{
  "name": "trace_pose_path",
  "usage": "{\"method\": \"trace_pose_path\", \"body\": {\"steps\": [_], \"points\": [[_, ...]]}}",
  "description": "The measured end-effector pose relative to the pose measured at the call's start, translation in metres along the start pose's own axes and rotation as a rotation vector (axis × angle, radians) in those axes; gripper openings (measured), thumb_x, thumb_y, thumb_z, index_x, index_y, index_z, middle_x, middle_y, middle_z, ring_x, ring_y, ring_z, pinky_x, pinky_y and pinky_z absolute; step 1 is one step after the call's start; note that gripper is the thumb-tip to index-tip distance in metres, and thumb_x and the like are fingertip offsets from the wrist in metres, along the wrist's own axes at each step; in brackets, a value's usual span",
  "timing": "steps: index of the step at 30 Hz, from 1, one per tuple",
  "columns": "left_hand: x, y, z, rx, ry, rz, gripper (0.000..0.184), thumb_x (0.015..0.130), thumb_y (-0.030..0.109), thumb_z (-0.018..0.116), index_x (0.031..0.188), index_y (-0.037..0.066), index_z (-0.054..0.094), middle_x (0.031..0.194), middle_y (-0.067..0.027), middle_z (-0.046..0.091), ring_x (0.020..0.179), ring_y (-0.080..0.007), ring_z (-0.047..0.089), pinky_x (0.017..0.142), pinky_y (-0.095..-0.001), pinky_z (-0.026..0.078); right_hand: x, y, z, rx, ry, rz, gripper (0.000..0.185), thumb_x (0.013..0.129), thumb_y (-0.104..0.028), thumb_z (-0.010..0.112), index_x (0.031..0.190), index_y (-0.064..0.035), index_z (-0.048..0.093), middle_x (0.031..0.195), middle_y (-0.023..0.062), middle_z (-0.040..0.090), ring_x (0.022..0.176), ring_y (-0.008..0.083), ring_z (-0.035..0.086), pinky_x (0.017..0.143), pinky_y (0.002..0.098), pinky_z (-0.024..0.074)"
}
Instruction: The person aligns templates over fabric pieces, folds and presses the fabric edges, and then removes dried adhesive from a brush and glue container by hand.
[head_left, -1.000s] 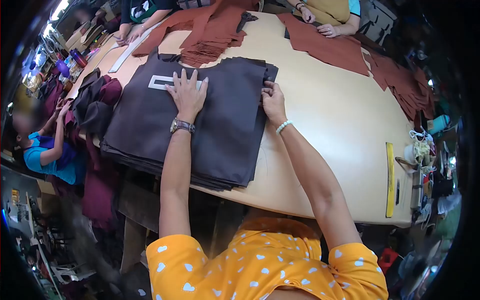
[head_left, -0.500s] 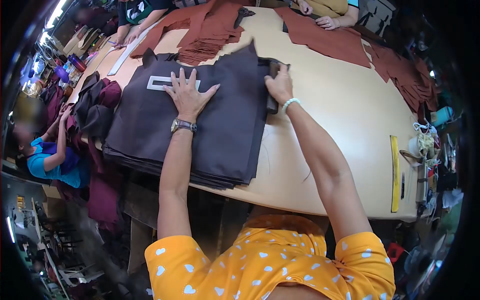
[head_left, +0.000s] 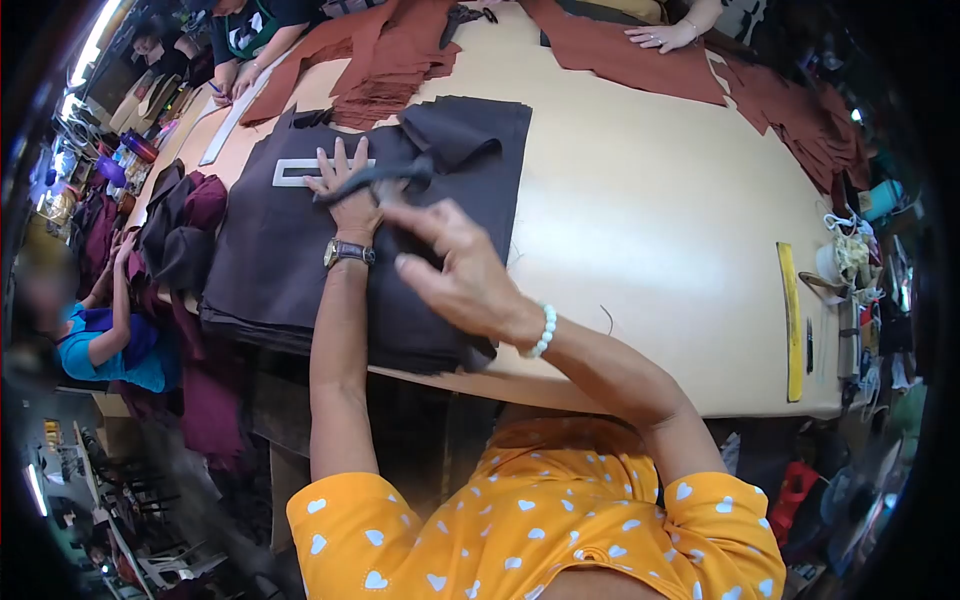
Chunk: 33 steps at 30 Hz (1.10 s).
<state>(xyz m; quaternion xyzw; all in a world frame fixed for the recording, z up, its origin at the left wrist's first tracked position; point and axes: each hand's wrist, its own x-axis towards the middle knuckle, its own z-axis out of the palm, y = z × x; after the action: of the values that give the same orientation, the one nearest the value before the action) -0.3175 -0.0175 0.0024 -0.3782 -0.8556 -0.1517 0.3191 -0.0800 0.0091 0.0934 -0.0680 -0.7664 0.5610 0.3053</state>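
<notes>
My left hand point(head_left: 352, 195) lies flat with spread fingers on a stack of dark grey-brown cloth pieces point(head_left: 450, 215). Beneath its fingers is a white rectangular frame with a slot point(head_left: 290, 173). My right hand point(head_left: 462, 262) hovers over the stack, beside my left wrist, smeared by motion; its thumb and forefinger look apart. A blurred, dark, curved strip point(head_left: 350, 184) crosses over the back of my left hand, close to the right fingertips. I cannot make out what it is or whether the right hand holds it. The top cloth is folded over at the far right corner point(head_left: 455, 135).
Rust-brown cloth pieces point(head_left: 620, 60) lie across the table's far side. A yellow ruler point(head_left: 790, 320) and a dark pen point(head_left: 809, 345) are at the right. Maroon cloth point(head_left: 205, 200) is bunched at the left. Other people work around the table, one beside a long white ruler point(head_left: 225, 125).
My right hand has left the stack's right edge and swung left over the stack. The cloth's far right corner is now folded over. My left hand stays on the white frame.
</notes>
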Motion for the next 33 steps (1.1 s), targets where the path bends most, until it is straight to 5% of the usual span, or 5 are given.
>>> {"method": "trace_pose_path", "body": {"steps": [12,19,27,31,33], "points": [[0.002,0.007,-0.01,0.013,-0.001,-0.005,0.083,0.063,0.071,0.063,0.125,0.017,0.054,0.133,-0.0164,0.045,0.129,-0.0432,0.03,0.097,-0.0704,0.017,0.065,0.09,0.006,-0.338,0.371,0.237,0.048,0.08,-0.022,0.057,0.123,-0.0016,0.05,0.111,0.0273,0.044,0.095,0.0427,0.053,0.086,0.046,0.0431],[0.003,0.005,-0.011,0.105,0.037,0.047,0.077,0.066,0.071,0.06,0.121,0.018,0.058,0.131,-0.0132,0.048,0.126,-0.0411,0.036,0.093,-0.069,0.025,0.02,0.074,-0.013,-0.779,0.058,0.068,0.052,0.078,-0.035,0.062,0.115,0.001,0.055,0.127,0.0279,0.039,0.118,0.0411,0.038,0.099,0.047,0.0326],[0.011,-0.002,-0.005,0.325,-0.063,0.081,0.075,0.072,0.074,0.051,0.128,0.024,0.052,0.134,-0.01,0.048,0.122,-0.0403,0.041,0.087,-0.0641,0.034,-0.191,0.014,-0.166,-1.019,0.694,-0.163,0.036,0.073,-0.006,0.066,0.108,-0.0015,0.057,0.113,0.0163,0.051,0.112,0.0329,0.046,0.096,0.0422,0.0373],[0.01,-0.015,0.01,0.327,-0.092,0.073,0.077,0.073,0.074,0.048,0.132,0.024,0.047,0.139,-0.01,0.042,0.126,-0.0415,0.036,0.089,-0.0708,0.028,-0.358,0.029,-0.264,-1.299,1.315,0.322,0.027,0.079,-0.005,0.052,0.106,-0.0022,0.053,0.112,0.0182,0.05,0.109,0.0348,0.047,0.096,0.0441,0.0361],[0.011,-0.02,0.016,0.305,-0.094,0.058,0.077,0.074,0.074,0.049,0.133,0.025,0.046,0.14,-0.0099,0.04,0.127,-0.0415,0.034,0.091,-0.0713,0.026,-0.446,0.048,-0.283,-1.375,1.3,0.794,0.037,0.078,-0.008,0.055,0.115,-0.0023,0.051,0.121,0.0184,0.049,0.116,0.0347,0.044,0.098,0.0452,0.0348]]}}
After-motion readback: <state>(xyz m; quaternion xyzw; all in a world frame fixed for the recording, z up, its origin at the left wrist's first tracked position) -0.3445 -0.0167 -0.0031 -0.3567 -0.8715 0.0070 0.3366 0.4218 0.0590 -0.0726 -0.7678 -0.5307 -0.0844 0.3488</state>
